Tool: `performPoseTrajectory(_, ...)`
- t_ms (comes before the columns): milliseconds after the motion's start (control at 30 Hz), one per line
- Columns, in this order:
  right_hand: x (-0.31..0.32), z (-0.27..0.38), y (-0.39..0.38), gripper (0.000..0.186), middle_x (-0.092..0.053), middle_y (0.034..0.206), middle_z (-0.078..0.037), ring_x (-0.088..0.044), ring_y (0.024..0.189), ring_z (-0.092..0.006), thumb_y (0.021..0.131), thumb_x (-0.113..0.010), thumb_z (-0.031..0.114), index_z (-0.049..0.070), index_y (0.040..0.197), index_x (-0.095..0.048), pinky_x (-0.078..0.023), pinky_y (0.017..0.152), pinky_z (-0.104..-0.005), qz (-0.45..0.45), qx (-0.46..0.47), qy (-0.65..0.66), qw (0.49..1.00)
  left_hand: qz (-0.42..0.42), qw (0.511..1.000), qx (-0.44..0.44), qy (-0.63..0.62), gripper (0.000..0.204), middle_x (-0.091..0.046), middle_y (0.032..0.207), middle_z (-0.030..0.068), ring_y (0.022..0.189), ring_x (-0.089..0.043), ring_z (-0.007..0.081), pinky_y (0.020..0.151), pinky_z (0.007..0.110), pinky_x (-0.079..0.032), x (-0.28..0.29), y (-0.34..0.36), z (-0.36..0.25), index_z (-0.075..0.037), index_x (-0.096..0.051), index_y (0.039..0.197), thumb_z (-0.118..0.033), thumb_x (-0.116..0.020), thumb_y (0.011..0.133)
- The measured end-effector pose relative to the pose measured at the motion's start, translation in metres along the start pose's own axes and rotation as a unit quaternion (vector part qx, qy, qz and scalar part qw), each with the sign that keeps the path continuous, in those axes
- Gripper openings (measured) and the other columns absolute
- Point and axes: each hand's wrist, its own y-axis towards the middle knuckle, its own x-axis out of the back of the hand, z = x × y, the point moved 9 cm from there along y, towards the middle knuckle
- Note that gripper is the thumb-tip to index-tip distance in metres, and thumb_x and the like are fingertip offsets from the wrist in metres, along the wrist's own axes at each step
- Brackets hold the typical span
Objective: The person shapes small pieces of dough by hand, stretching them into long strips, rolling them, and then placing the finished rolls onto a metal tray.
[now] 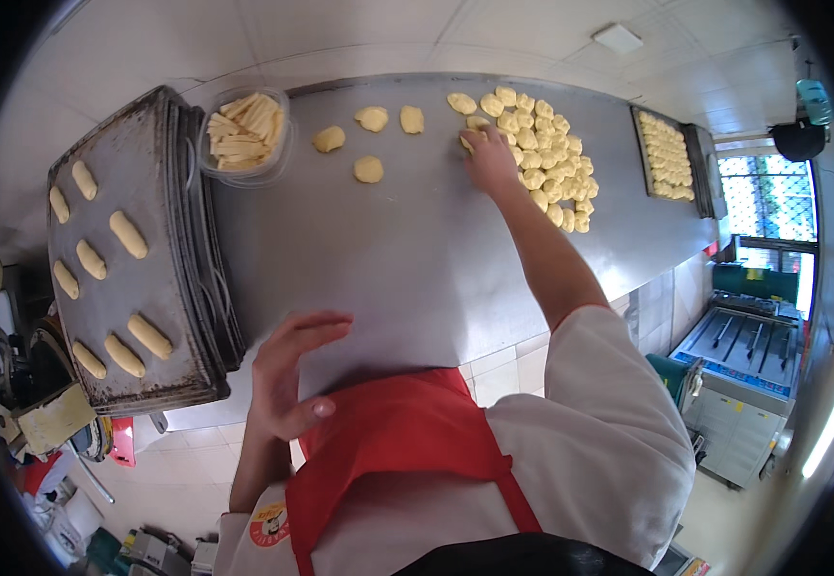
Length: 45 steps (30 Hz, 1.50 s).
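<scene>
My right arm stretches across the steel worktop, and my right hand [492,161] is at the left edge of a crowd of pale yellow dough balls [549,158]. Its fingers close on one dough ball [466,142], which is partly hidden under them. Near the worktop's front edge, my left hand [292,370] hovers before the red apron with fingers outstretched and nothing in it. Between the crowd and the left side lie several separate, flattened dough pieces [368,170].
At the left, a stack of dark baking trays [153,278] carries several oblong dough rolls [129,234]. Beside it stands a clear plastic tub [283,154] of pale yellow sticks [244,130]. Another tray [643,154] holds rows of dough pieces [667,158] at the far right.
</scene>
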Motion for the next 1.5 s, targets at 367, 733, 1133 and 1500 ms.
performPoseTrajectory(367,0.125,0.015,-0.012,0.031,-0.06,0.116,-0.014,-0.071,0.099,-0.0338,0.083,-0.072,0.005,0.008,0.114,-0.067,-0.061,0.079,-0.0442,-0.087,0.096,0.104,0.986,0.023,0.999,0.027,-0.015,0.063,-0.059,0.147,0.0228,0.139,-0.056,0.033,0.115,0.047,-0.044,-0.115,0.068,0.051,0.004,-0.064,0.142,-0.037,-0.074,0.097)
performPoseTrajectory(733,0.075,0.162,-0.29,0.011,-0.06,0.111,-0.007,-0.061,0.101,-0.0135,0.106,-0.064,0.013,0.003,0.102,-0.062,-0.051,0.082,-0.0288,-0.167,0.008,0.706,0.688,-0.274,0.957,0.039,0.092,0.058,-0.06,0.057,0.0086,0.053,-0.06,0.0165,0.053,0.043,-0.046,-0.093,0.021,0.096,0.002,-0.071,0.079,-0.04,-0.052,0.115)
performPoseTrajectory(1133,0.134,0.203,-0.299,0.039,-0.069,0.107,-0.004,-0.067,0.096,-0.0157,0.097,-0.085,0.026,0.003,0.12,-0.064,-0.057,0.084,-0.0335,0.0,-0.033,0.768,0.64,-0.251,0.911,0.199,-0.261,0.063,-0.071,0.103,0.0054,0.09,-0.066,0.0178,0.081,0.033,-0.053,-0.018,-0.111,0.151,-0.003,-0.07,0.12,-0.063,-0.053,0.109)
performPoseTrajectory(1500,-0.125,0.221,-0.374,0.034,-0.076,0.117,-0.022,-0.074,0.106,-0.0382,0.09,-0.071,0.027,0.007,0.117,-0.077,-0.054,0.102,-0.0526,0.13,0.156,0.196,0.959,-0.128,0.929,0.065,0.342,0.039,-0.066,0.138,0.0163,0.134,-0.06,0.0293,0.113,0.047,-0.047,-0.042,-0.15,0.182,-0.007,-0.064,0.137,-0.017,-0.066,0.1)
